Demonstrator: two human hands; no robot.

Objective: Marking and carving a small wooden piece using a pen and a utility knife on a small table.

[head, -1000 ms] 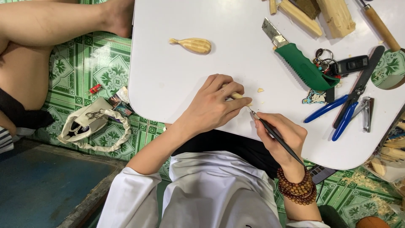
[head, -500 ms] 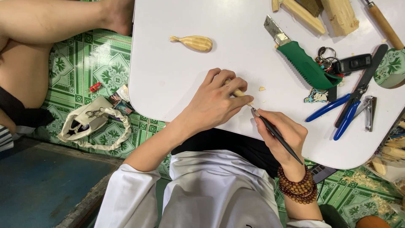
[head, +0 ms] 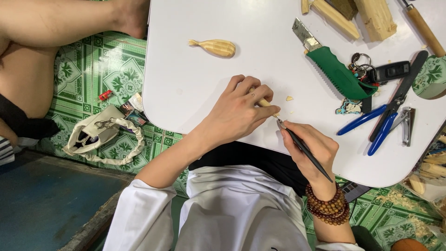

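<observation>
Little has shifted since the earlier frames: the left hand [head: 237, 116] has crept slightly up the white table [head: 186, 83], and the right hand [head: 309, 148] keeps the knife tip at the same spot. The left hand's fingers are closed around a small pale wooden piece [head: 264, 102], pinning it against the tabletop near the front edge; only a short end of it shows past the fingertips, so its shape cannot be judged. The right hand grips a slim black carving knife [head: 304, 148] pen-fashion, fingers closed on the shaft, blade tip meeting the exposed end of the piece. Small chips [head: 289, 98] lie just beside the work. Assessment: the cut would go best with shallow, short strokes directed away from the holding fingers, which sit very close to the blade (the main hazard here), and with the heel of the right hand braced on the table for control. A finished carved wooden fish [head: 213, 47] lies well apart toward the far side. A green-handled utility knife [head: 332, 65], blue-handled pliers [head: 371, 123], a key fob with rings [head: 383, 72], nail clippers [head: 407, 123] and rough wood blocks [head: 371, 16] lie to the right, clear of the work.
</observation>
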